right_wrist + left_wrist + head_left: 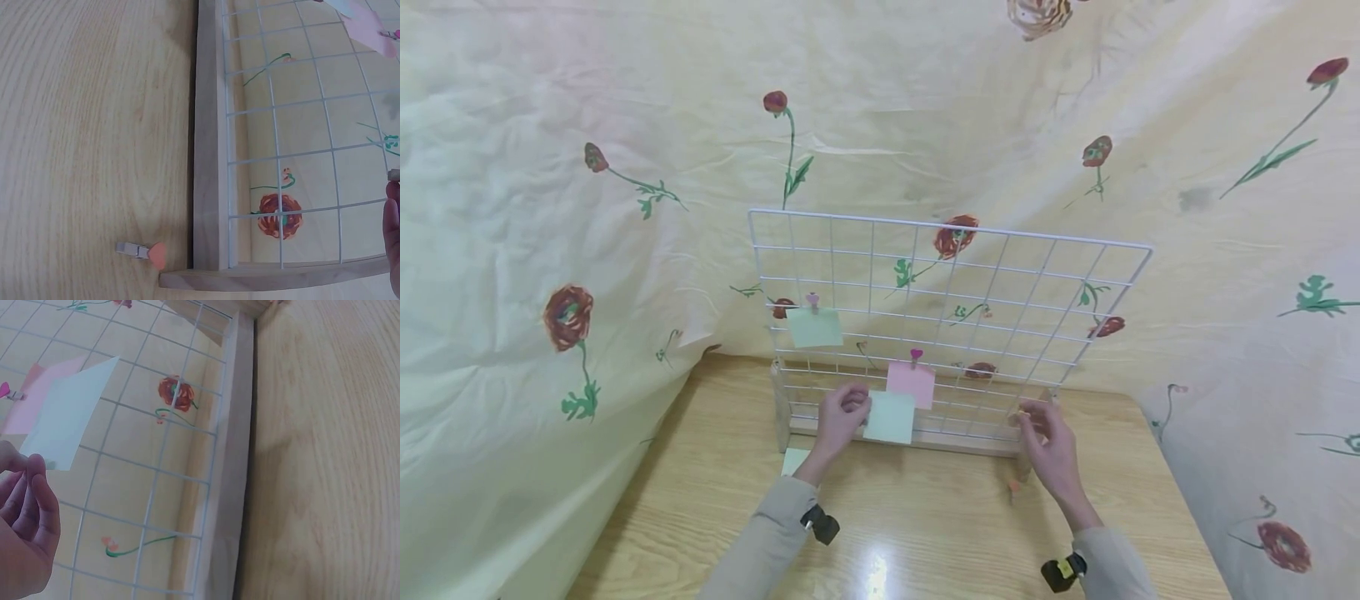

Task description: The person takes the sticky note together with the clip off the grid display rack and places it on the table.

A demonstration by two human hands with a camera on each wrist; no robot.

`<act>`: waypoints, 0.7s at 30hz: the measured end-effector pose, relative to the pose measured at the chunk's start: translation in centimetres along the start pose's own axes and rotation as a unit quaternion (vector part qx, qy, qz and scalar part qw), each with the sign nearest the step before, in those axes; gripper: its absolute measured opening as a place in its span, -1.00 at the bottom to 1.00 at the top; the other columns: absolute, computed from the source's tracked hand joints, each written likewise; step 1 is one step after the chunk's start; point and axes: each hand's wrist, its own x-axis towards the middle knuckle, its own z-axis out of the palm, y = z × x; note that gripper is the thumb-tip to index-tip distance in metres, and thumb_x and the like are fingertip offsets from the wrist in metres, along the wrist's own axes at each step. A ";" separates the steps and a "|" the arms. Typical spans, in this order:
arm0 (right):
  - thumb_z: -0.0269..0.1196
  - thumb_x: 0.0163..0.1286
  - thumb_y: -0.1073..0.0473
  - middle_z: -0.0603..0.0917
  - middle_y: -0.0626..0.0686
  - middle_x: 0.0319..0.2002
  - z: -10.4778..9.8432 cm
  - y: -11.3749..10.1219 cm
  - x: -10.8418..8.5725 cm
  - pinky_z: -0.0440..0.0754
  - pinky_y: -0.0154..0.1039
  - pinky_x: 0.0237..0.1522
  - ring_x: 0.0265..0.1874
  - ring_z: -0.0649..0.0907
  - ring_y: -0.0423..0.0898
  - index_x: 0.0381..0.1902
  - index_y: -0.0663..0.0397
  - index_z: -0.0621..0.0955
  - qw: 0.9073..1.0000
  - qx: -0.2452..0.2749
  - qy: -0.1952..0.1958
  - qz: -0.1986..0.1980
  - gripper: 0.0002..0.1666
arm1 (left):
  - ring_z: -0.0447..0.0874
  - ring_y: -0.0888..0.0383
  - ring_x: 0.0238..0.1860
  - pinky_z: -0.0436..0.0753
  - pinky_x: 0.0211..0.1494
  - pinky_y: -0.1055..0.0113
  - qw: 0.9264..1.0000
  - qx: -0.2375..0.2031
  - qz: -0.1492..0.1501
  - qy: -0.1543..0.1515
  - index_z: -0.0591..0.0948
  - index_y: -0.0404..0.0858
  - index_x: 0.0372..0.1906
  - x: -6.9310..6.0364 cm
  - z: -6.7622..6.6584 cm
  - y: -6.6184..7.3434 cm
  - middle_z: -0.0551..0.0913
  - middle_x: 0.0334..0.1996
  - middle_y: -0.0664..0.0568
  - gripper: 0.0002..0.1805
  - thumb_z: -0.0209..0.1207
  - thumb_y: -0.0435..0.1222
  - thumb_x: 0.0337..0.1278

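Pinching square pale-green paper note (890,418) by its edge in left hand (841,417), before white metal-wire grid (850,219); pinching apparently a small beige clip (394,175) in right hand (1051,442). Best to steady paper flat for clipping.

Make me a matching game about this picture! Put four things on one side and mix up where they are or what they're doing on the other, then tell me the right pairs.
Things:
1. pink note
2. orange heart clip
3. left hand
4. wire grid

Where or doing what:
A. pinching a pale green note
B. standing on a wooden base
C. hanging from a magenta heart clip
D. lying on the tabletop

Right pairs: 1-C, 2-D, 3-A, 4-B
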 end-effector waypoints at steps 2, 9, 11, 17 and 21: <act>0.13 0.22 0.63 0.61 0.38 -0.17 0.0 0.1 -0.1 0.54 -0.55 -0.14 -0.27 0.59 -0.09 -0.11 0.56 0.50 1.000 0.001 0.000 -0.001 -0.75 | 0.63 -0.29 -0.44 0.71 -0.34 0.04 1.000 0.001 -0.003 0.002 0.54 -0.58 -0.14 -0.2 -0.1 -0.3 0.64 -0.33 -0.36 -0.82 0.15 -0.58 0.16; 0.14 0.22 0.64 0.60 0.38 -0.17 -0.1 0.6 -0.7 0.56 -0.54 -0.19 -0.29 0.62 -0.07 -0.10 0.55 0.50 1.000 -0.003 0.001 0.000 -0.74 | 0.64 -0.29 -0.43 0.71 -0.35 0.06 1.000 0.003 -0.011 0.013 0.54 -0.59 -0.14 -1.0 -0.3 -1.1 0.65 -0.33 -0.36 -0.82 0.15 -0.57 0.17; 0.14 0.22 0.64 0.60 0.38 -0.18 -0.2 0.8 -0.9 0.57 -0.53 -0.20 -0.29 0.63 -0.08 -0.09 0.56 0.51 1.000 -0.001 0.002 0.004 -0.73 | 0.65 -0.25 -0.45 0.72 -0.35 0.06 1.000 0.006 -0.008 0.015 0.54 -0.59 -0.14 -1.2 -0.3 -1.2 0.65 -0.34 -0.35 -0.83 0.15 -0.57 0.17; 0.15 0.23 0.64 0.61 0.32 -0.20 -0.3 1.4 -1.4 0.61 -0.48 -0.25 -0.33 0.66 -0.01 -0.09 0.51 0.53 1.000 0.000 0.010 0.021 -0.73 | 0.64 -0.28 -0.45 0.71 -0.34 0.02 1.000 0.017 -0.016 0.016 0.54 -0.59 -0.15 -1.5 -0.3 -2.1 0.65 -0.35 -0.35 -0.83 0.15 -0.58 0.16; 0.15 0.25 0.61 0.62 0.35 -0.25 -0.3 2.7 -1.7 0.59 -0.51 -0.30 -0.37 0.66 0.04 -0.09 0.50 0.53 0.999 0.001 0.015 0.028 -0.75 | 0.65 -0.26 -0.45 0.71 -0.35 0.05 0.999 0.018 -0.036 0.024 0.56 -0.55 -0.14 -1.2 -0.4 -4.2 0.66 -0.35 -0.29 -0.83 0.17 -0.57 0.15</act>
